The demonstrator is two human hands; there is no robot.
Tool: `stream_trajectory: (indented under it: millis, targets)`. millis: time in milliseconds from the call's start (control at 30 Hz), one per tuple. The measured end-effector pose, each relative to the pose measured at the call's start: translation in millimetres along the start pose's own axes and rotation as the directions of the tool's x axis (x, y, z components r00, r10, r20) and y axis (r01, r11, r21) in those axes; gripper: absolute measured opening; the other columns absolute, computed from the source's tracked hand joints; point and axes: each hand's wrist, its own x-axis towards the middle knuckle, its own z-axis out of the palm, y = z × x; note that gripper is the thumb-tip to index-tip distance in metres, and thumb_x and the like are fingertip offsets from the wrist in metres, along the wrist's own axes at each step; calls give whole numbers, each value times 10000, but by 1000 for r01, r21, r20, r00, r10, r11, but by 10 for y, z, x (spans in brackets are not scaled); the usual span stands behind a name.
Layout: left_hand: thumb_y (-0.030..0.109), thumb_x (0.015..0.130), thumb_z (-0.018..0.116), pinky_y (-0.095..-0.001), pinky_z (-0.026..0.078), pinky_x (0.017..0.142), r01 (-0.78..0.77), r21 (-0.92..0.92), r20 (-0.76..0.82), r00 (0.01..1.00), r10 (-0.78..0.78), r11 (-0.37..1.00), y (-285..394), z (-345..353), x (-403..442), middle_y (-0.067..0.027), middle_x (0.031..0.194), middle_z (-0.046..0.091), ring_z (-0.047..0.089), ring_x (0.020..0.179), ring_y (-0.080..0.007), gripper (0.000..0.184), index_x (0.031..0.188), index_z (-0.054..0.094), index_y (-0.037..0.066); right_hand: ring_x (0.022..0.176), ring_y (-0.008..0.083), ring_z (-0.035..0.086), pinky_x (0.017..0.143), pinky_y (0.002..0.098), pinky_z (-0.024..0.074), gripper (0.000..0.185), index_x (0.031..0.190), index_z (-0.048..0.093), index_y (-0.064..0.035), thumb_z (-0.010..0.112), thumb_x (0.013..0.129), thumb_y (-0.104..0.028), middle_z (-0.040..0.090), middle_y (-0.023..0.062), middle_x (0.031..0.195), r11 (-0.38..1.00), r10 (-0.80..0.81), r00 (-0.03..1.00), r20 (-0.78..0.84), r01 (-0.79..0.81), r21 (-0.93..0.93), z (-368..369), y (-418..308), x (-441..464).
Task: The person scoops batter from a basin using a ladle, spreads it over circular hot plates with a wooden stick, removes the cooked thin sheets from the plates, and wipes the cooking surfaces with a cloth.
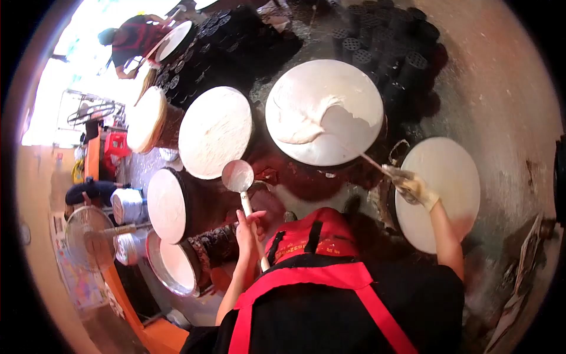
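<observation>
My left hand (249,227) is closed round the white handle of a ladle (238,176), whose round metal bowl is held up beside a batter-covered griddle (216,133). My right hand (413,186), in a pale, stained glove, grips a thin-handled scraper (370,160). The scraper reaches over the large round griddle (354,144) in front of me; its working end is hard to make out. White batter (309,127) lies there in a thick, swirled fold, beside a smooth grey patch of bare griddle. Under my right forearm is another pale round griddle (433,171).
More round griddles (167,206) stand at left, along with a tub of white batter (175,265). Black honeycomb briquettes (389,38) are stacked behind. A fan (91,239), buckets (127,206) and an orange table (132,315) are at far left. Another person (138,41) works at a griddle at upper left.
</observation>
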Motion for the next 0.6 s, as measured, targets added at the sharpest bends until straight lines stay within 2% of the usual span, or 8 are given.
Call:
stream_trajectory:
  millis: [100, 167, 233, 367, 433, 467, 533, 600]
  targets:
    - [615, 920, 286, -204, 291, 424, 9, 23, 124, 992, -12, 1000, 143, -74, 145, 32, 653, 371, 353, 505, -59, 703, 966, 644, 12, 470, 27, 327, 422, 181, 279, 461, 1357, 440, -176, 510, 901, -160, 430, -68, 662, 957, -154, 884, -442, 245, 157, 741, 46, 88]
    - [553, 943, 323, -201, 285, 420, -64, 106, 170, 984, 45, 992, 227, -136, 227, 44, 627, 359, 349, 503, -51, 624, 948, 649, 21, 475, 28, 335, 412, 189, 276, 471, 1342, 463, -194, 489, 875, -150, 415, -70, 659, 961, -274, 874, -403, 263, -83, 880, 419, 502]
    - [515, 955, 343, -197, 282, 420, -125, 173, 278, 958, 73, 977, 317, -314, 333, 50, 614, 353, 345, 503, -44, 579, 936, 651, 25, 484, 28, 348, 413, 194, 287, 466, 1335, 476, -190, 505, 871, -152, 456, -70, 686, 978, -197, 962, -191, 206, 30, 1311, 404, 73]
    - [399, 973, 405, -196, 236, 408, -134, 232, 436, 900, 20, 963, 368, -810, 597, 90, 576, 321, 288, 461, -15, 438, 967, 636, 27, 499, 55, 418, 482, 180, 346, 513, 1376, 385, -67, 513, 912, -245, 483, -31, 636, 959, -283, 902, -326, 275, -71, 1542, 1433, -362]
    - [329, 972, 444, -192, 203, 400, -110, 196, 455, 890, 9, 974, 304, -1101, 718, 107, 558, 299, 258, 447, -4, 352, 981, 628, 29, 439, 68, 406, 399, 195, 314, 506, 1395, 338, -64, 476, 936, -226, 454, -15, 583, 826, -391, 820, -417, 513, 233, 1969, 1712, -314]
    - [319, 971, 450, -191, 199, 398, -118, 202, 456, 890, 13, 972, 272, -1258, 762, 107, 556, 297, 255, 446, -3, 340, 981, 627, 29, 369, 71, 342, 328, 212, 253, 476, 1403, 333, -127, 437, 961, -270, 397, -28, 544, 801, -138, 810, -571, 430, 417, 2337, 1621, -185]
    - [284, 964, 476, -188, 185, 392, -86, 164, 450, 893, 3, 983, 222, -1578, 779, 106, 552, 285, 240, 438, -2, 296, 994, 620, 27, 338, 42, 263, 317, 209, 217, 453, 1357, 399, -258, 411, 945, -446, 290, -75, 505, 747, -373, 768, -520, 581, 322, 2926, 1279, 418]
    - [307, 976, 439, -193, 190, 392, -53, 109, 410, 912, 4, 993, 233, -1879, 713, 98, 545, 283, 239, 433, -10, 334, 996, 616, 25, 378, 28, 313, 339, 188, 249, 409, 1288, 453, -219, 482, 928, -413, 351, -86, 541, 730, -315, 755, -576, 580, 361, 3483, 751, 1141]
